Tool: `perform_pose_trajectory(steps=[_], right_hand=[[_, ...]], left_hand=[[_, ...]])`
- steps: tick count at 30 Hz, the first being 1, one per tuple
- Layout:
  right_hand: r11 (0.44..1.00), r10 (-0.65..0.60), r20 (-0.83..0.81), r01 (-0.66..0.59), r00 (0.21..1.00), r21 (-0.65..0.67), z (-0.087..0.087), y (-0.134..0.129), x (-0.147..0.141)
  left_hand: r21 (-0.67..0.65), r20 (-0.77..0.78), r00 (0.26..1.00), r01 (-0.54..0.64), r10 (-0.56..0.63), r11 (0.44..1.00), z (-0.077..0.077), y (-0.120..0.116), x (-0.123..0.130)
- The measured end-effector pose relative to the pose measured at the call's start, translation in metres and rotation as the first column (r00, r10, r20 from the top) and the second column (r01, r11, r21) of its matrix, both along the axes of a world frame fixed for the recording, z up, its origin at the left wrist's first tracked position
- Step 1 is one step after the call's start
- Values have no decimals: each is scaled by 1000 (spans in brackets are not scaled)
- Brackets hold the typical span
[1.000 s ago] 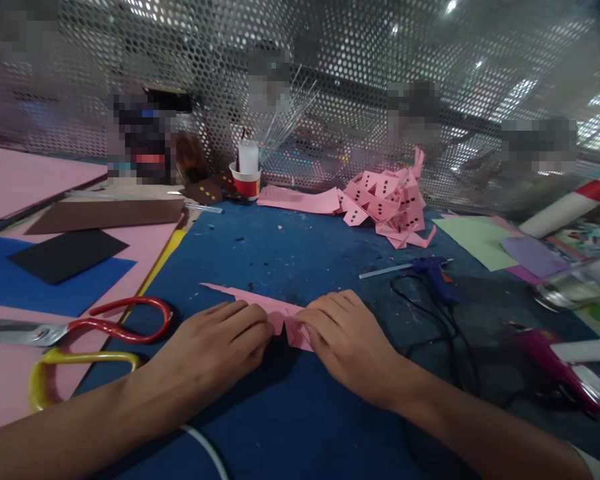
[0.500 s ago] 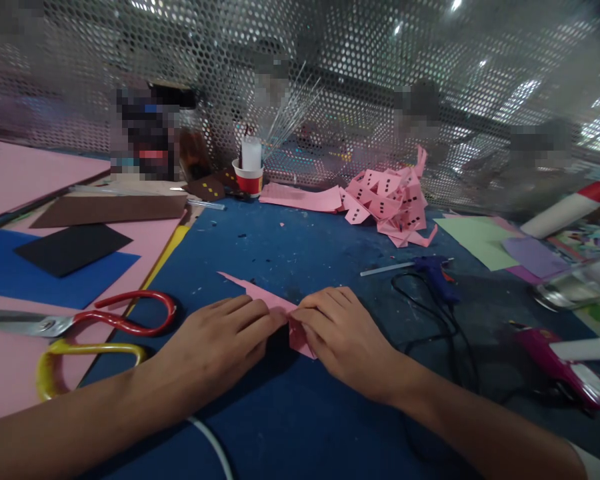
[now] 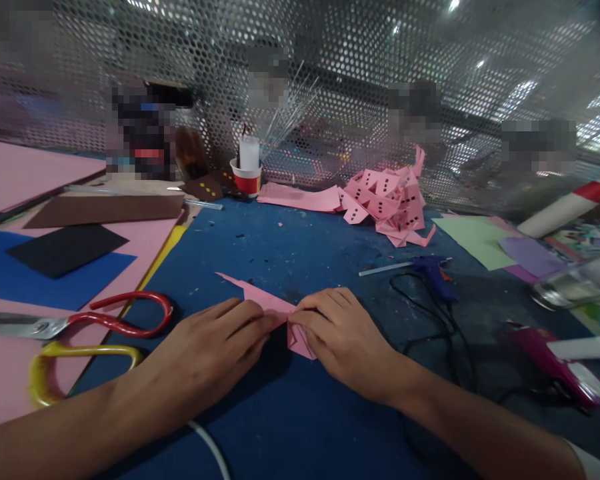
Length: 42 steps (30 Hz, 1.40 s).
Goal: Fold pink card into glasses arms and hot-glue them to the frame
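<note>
A folded strip of pink paper [image 3: 267, 298] lies over the blue tabletop, with a thin pointed end toward the upper left and a bent flap at the lower right. My left hand [image 3: 225, 340] pinches its middle from the left, fingers together. From the other side my right hand [image 3: 337, 337] grips the strip at the fold with thumb and fingers. The fingertips of both hands almost meet there and hide part of the crease. Left of my left hand lie large scissors [image 3: 55, 327] with one red and one yellow handle, blades spread.
Pink folded pieces with black squares [image 3: 387, 200] are heaped at the back beside stacked pink strips [image 3: 300, 197]. A blue glue gun [image 3: 436, 277] with a cord and a magenta tool [image 3: 550, 363] lie at right. Coloured sheets [image 3: 45, 283] cover the left. A paper cup [image 3: 247, 179] stands behind.
The view has shifted very slightly. My left hand has slid a little to the left along the paper, and the flap under my right hand looks slightly more opened.
</note>
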State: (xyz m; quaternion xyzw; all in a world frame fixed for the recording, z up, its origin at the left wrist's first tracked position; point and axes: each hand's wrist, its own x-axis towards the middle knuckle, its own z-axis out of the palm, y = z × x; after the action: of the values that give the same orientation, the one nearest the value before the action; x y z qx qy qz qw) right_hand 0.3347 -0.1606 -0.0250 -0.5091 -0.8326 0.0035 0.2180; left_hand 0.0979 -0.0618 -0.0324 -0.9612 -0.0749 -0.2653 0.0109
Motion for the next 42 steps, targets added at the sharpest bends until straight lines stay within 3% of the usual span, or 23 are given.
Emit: perform_pose_trajectory(steps=[19, 42], right_hand=[[999, 34, 73, -36, 997, 21, 2, -1, 0], [999, 42, 89, -45, 995, 28, 2, 0, -1]], left_hand=[[43, -24, 1000, -18, 19, 999, -5, -1, -1], [197, -63, 998, -14, 27, 980, -3, -9, -12]])
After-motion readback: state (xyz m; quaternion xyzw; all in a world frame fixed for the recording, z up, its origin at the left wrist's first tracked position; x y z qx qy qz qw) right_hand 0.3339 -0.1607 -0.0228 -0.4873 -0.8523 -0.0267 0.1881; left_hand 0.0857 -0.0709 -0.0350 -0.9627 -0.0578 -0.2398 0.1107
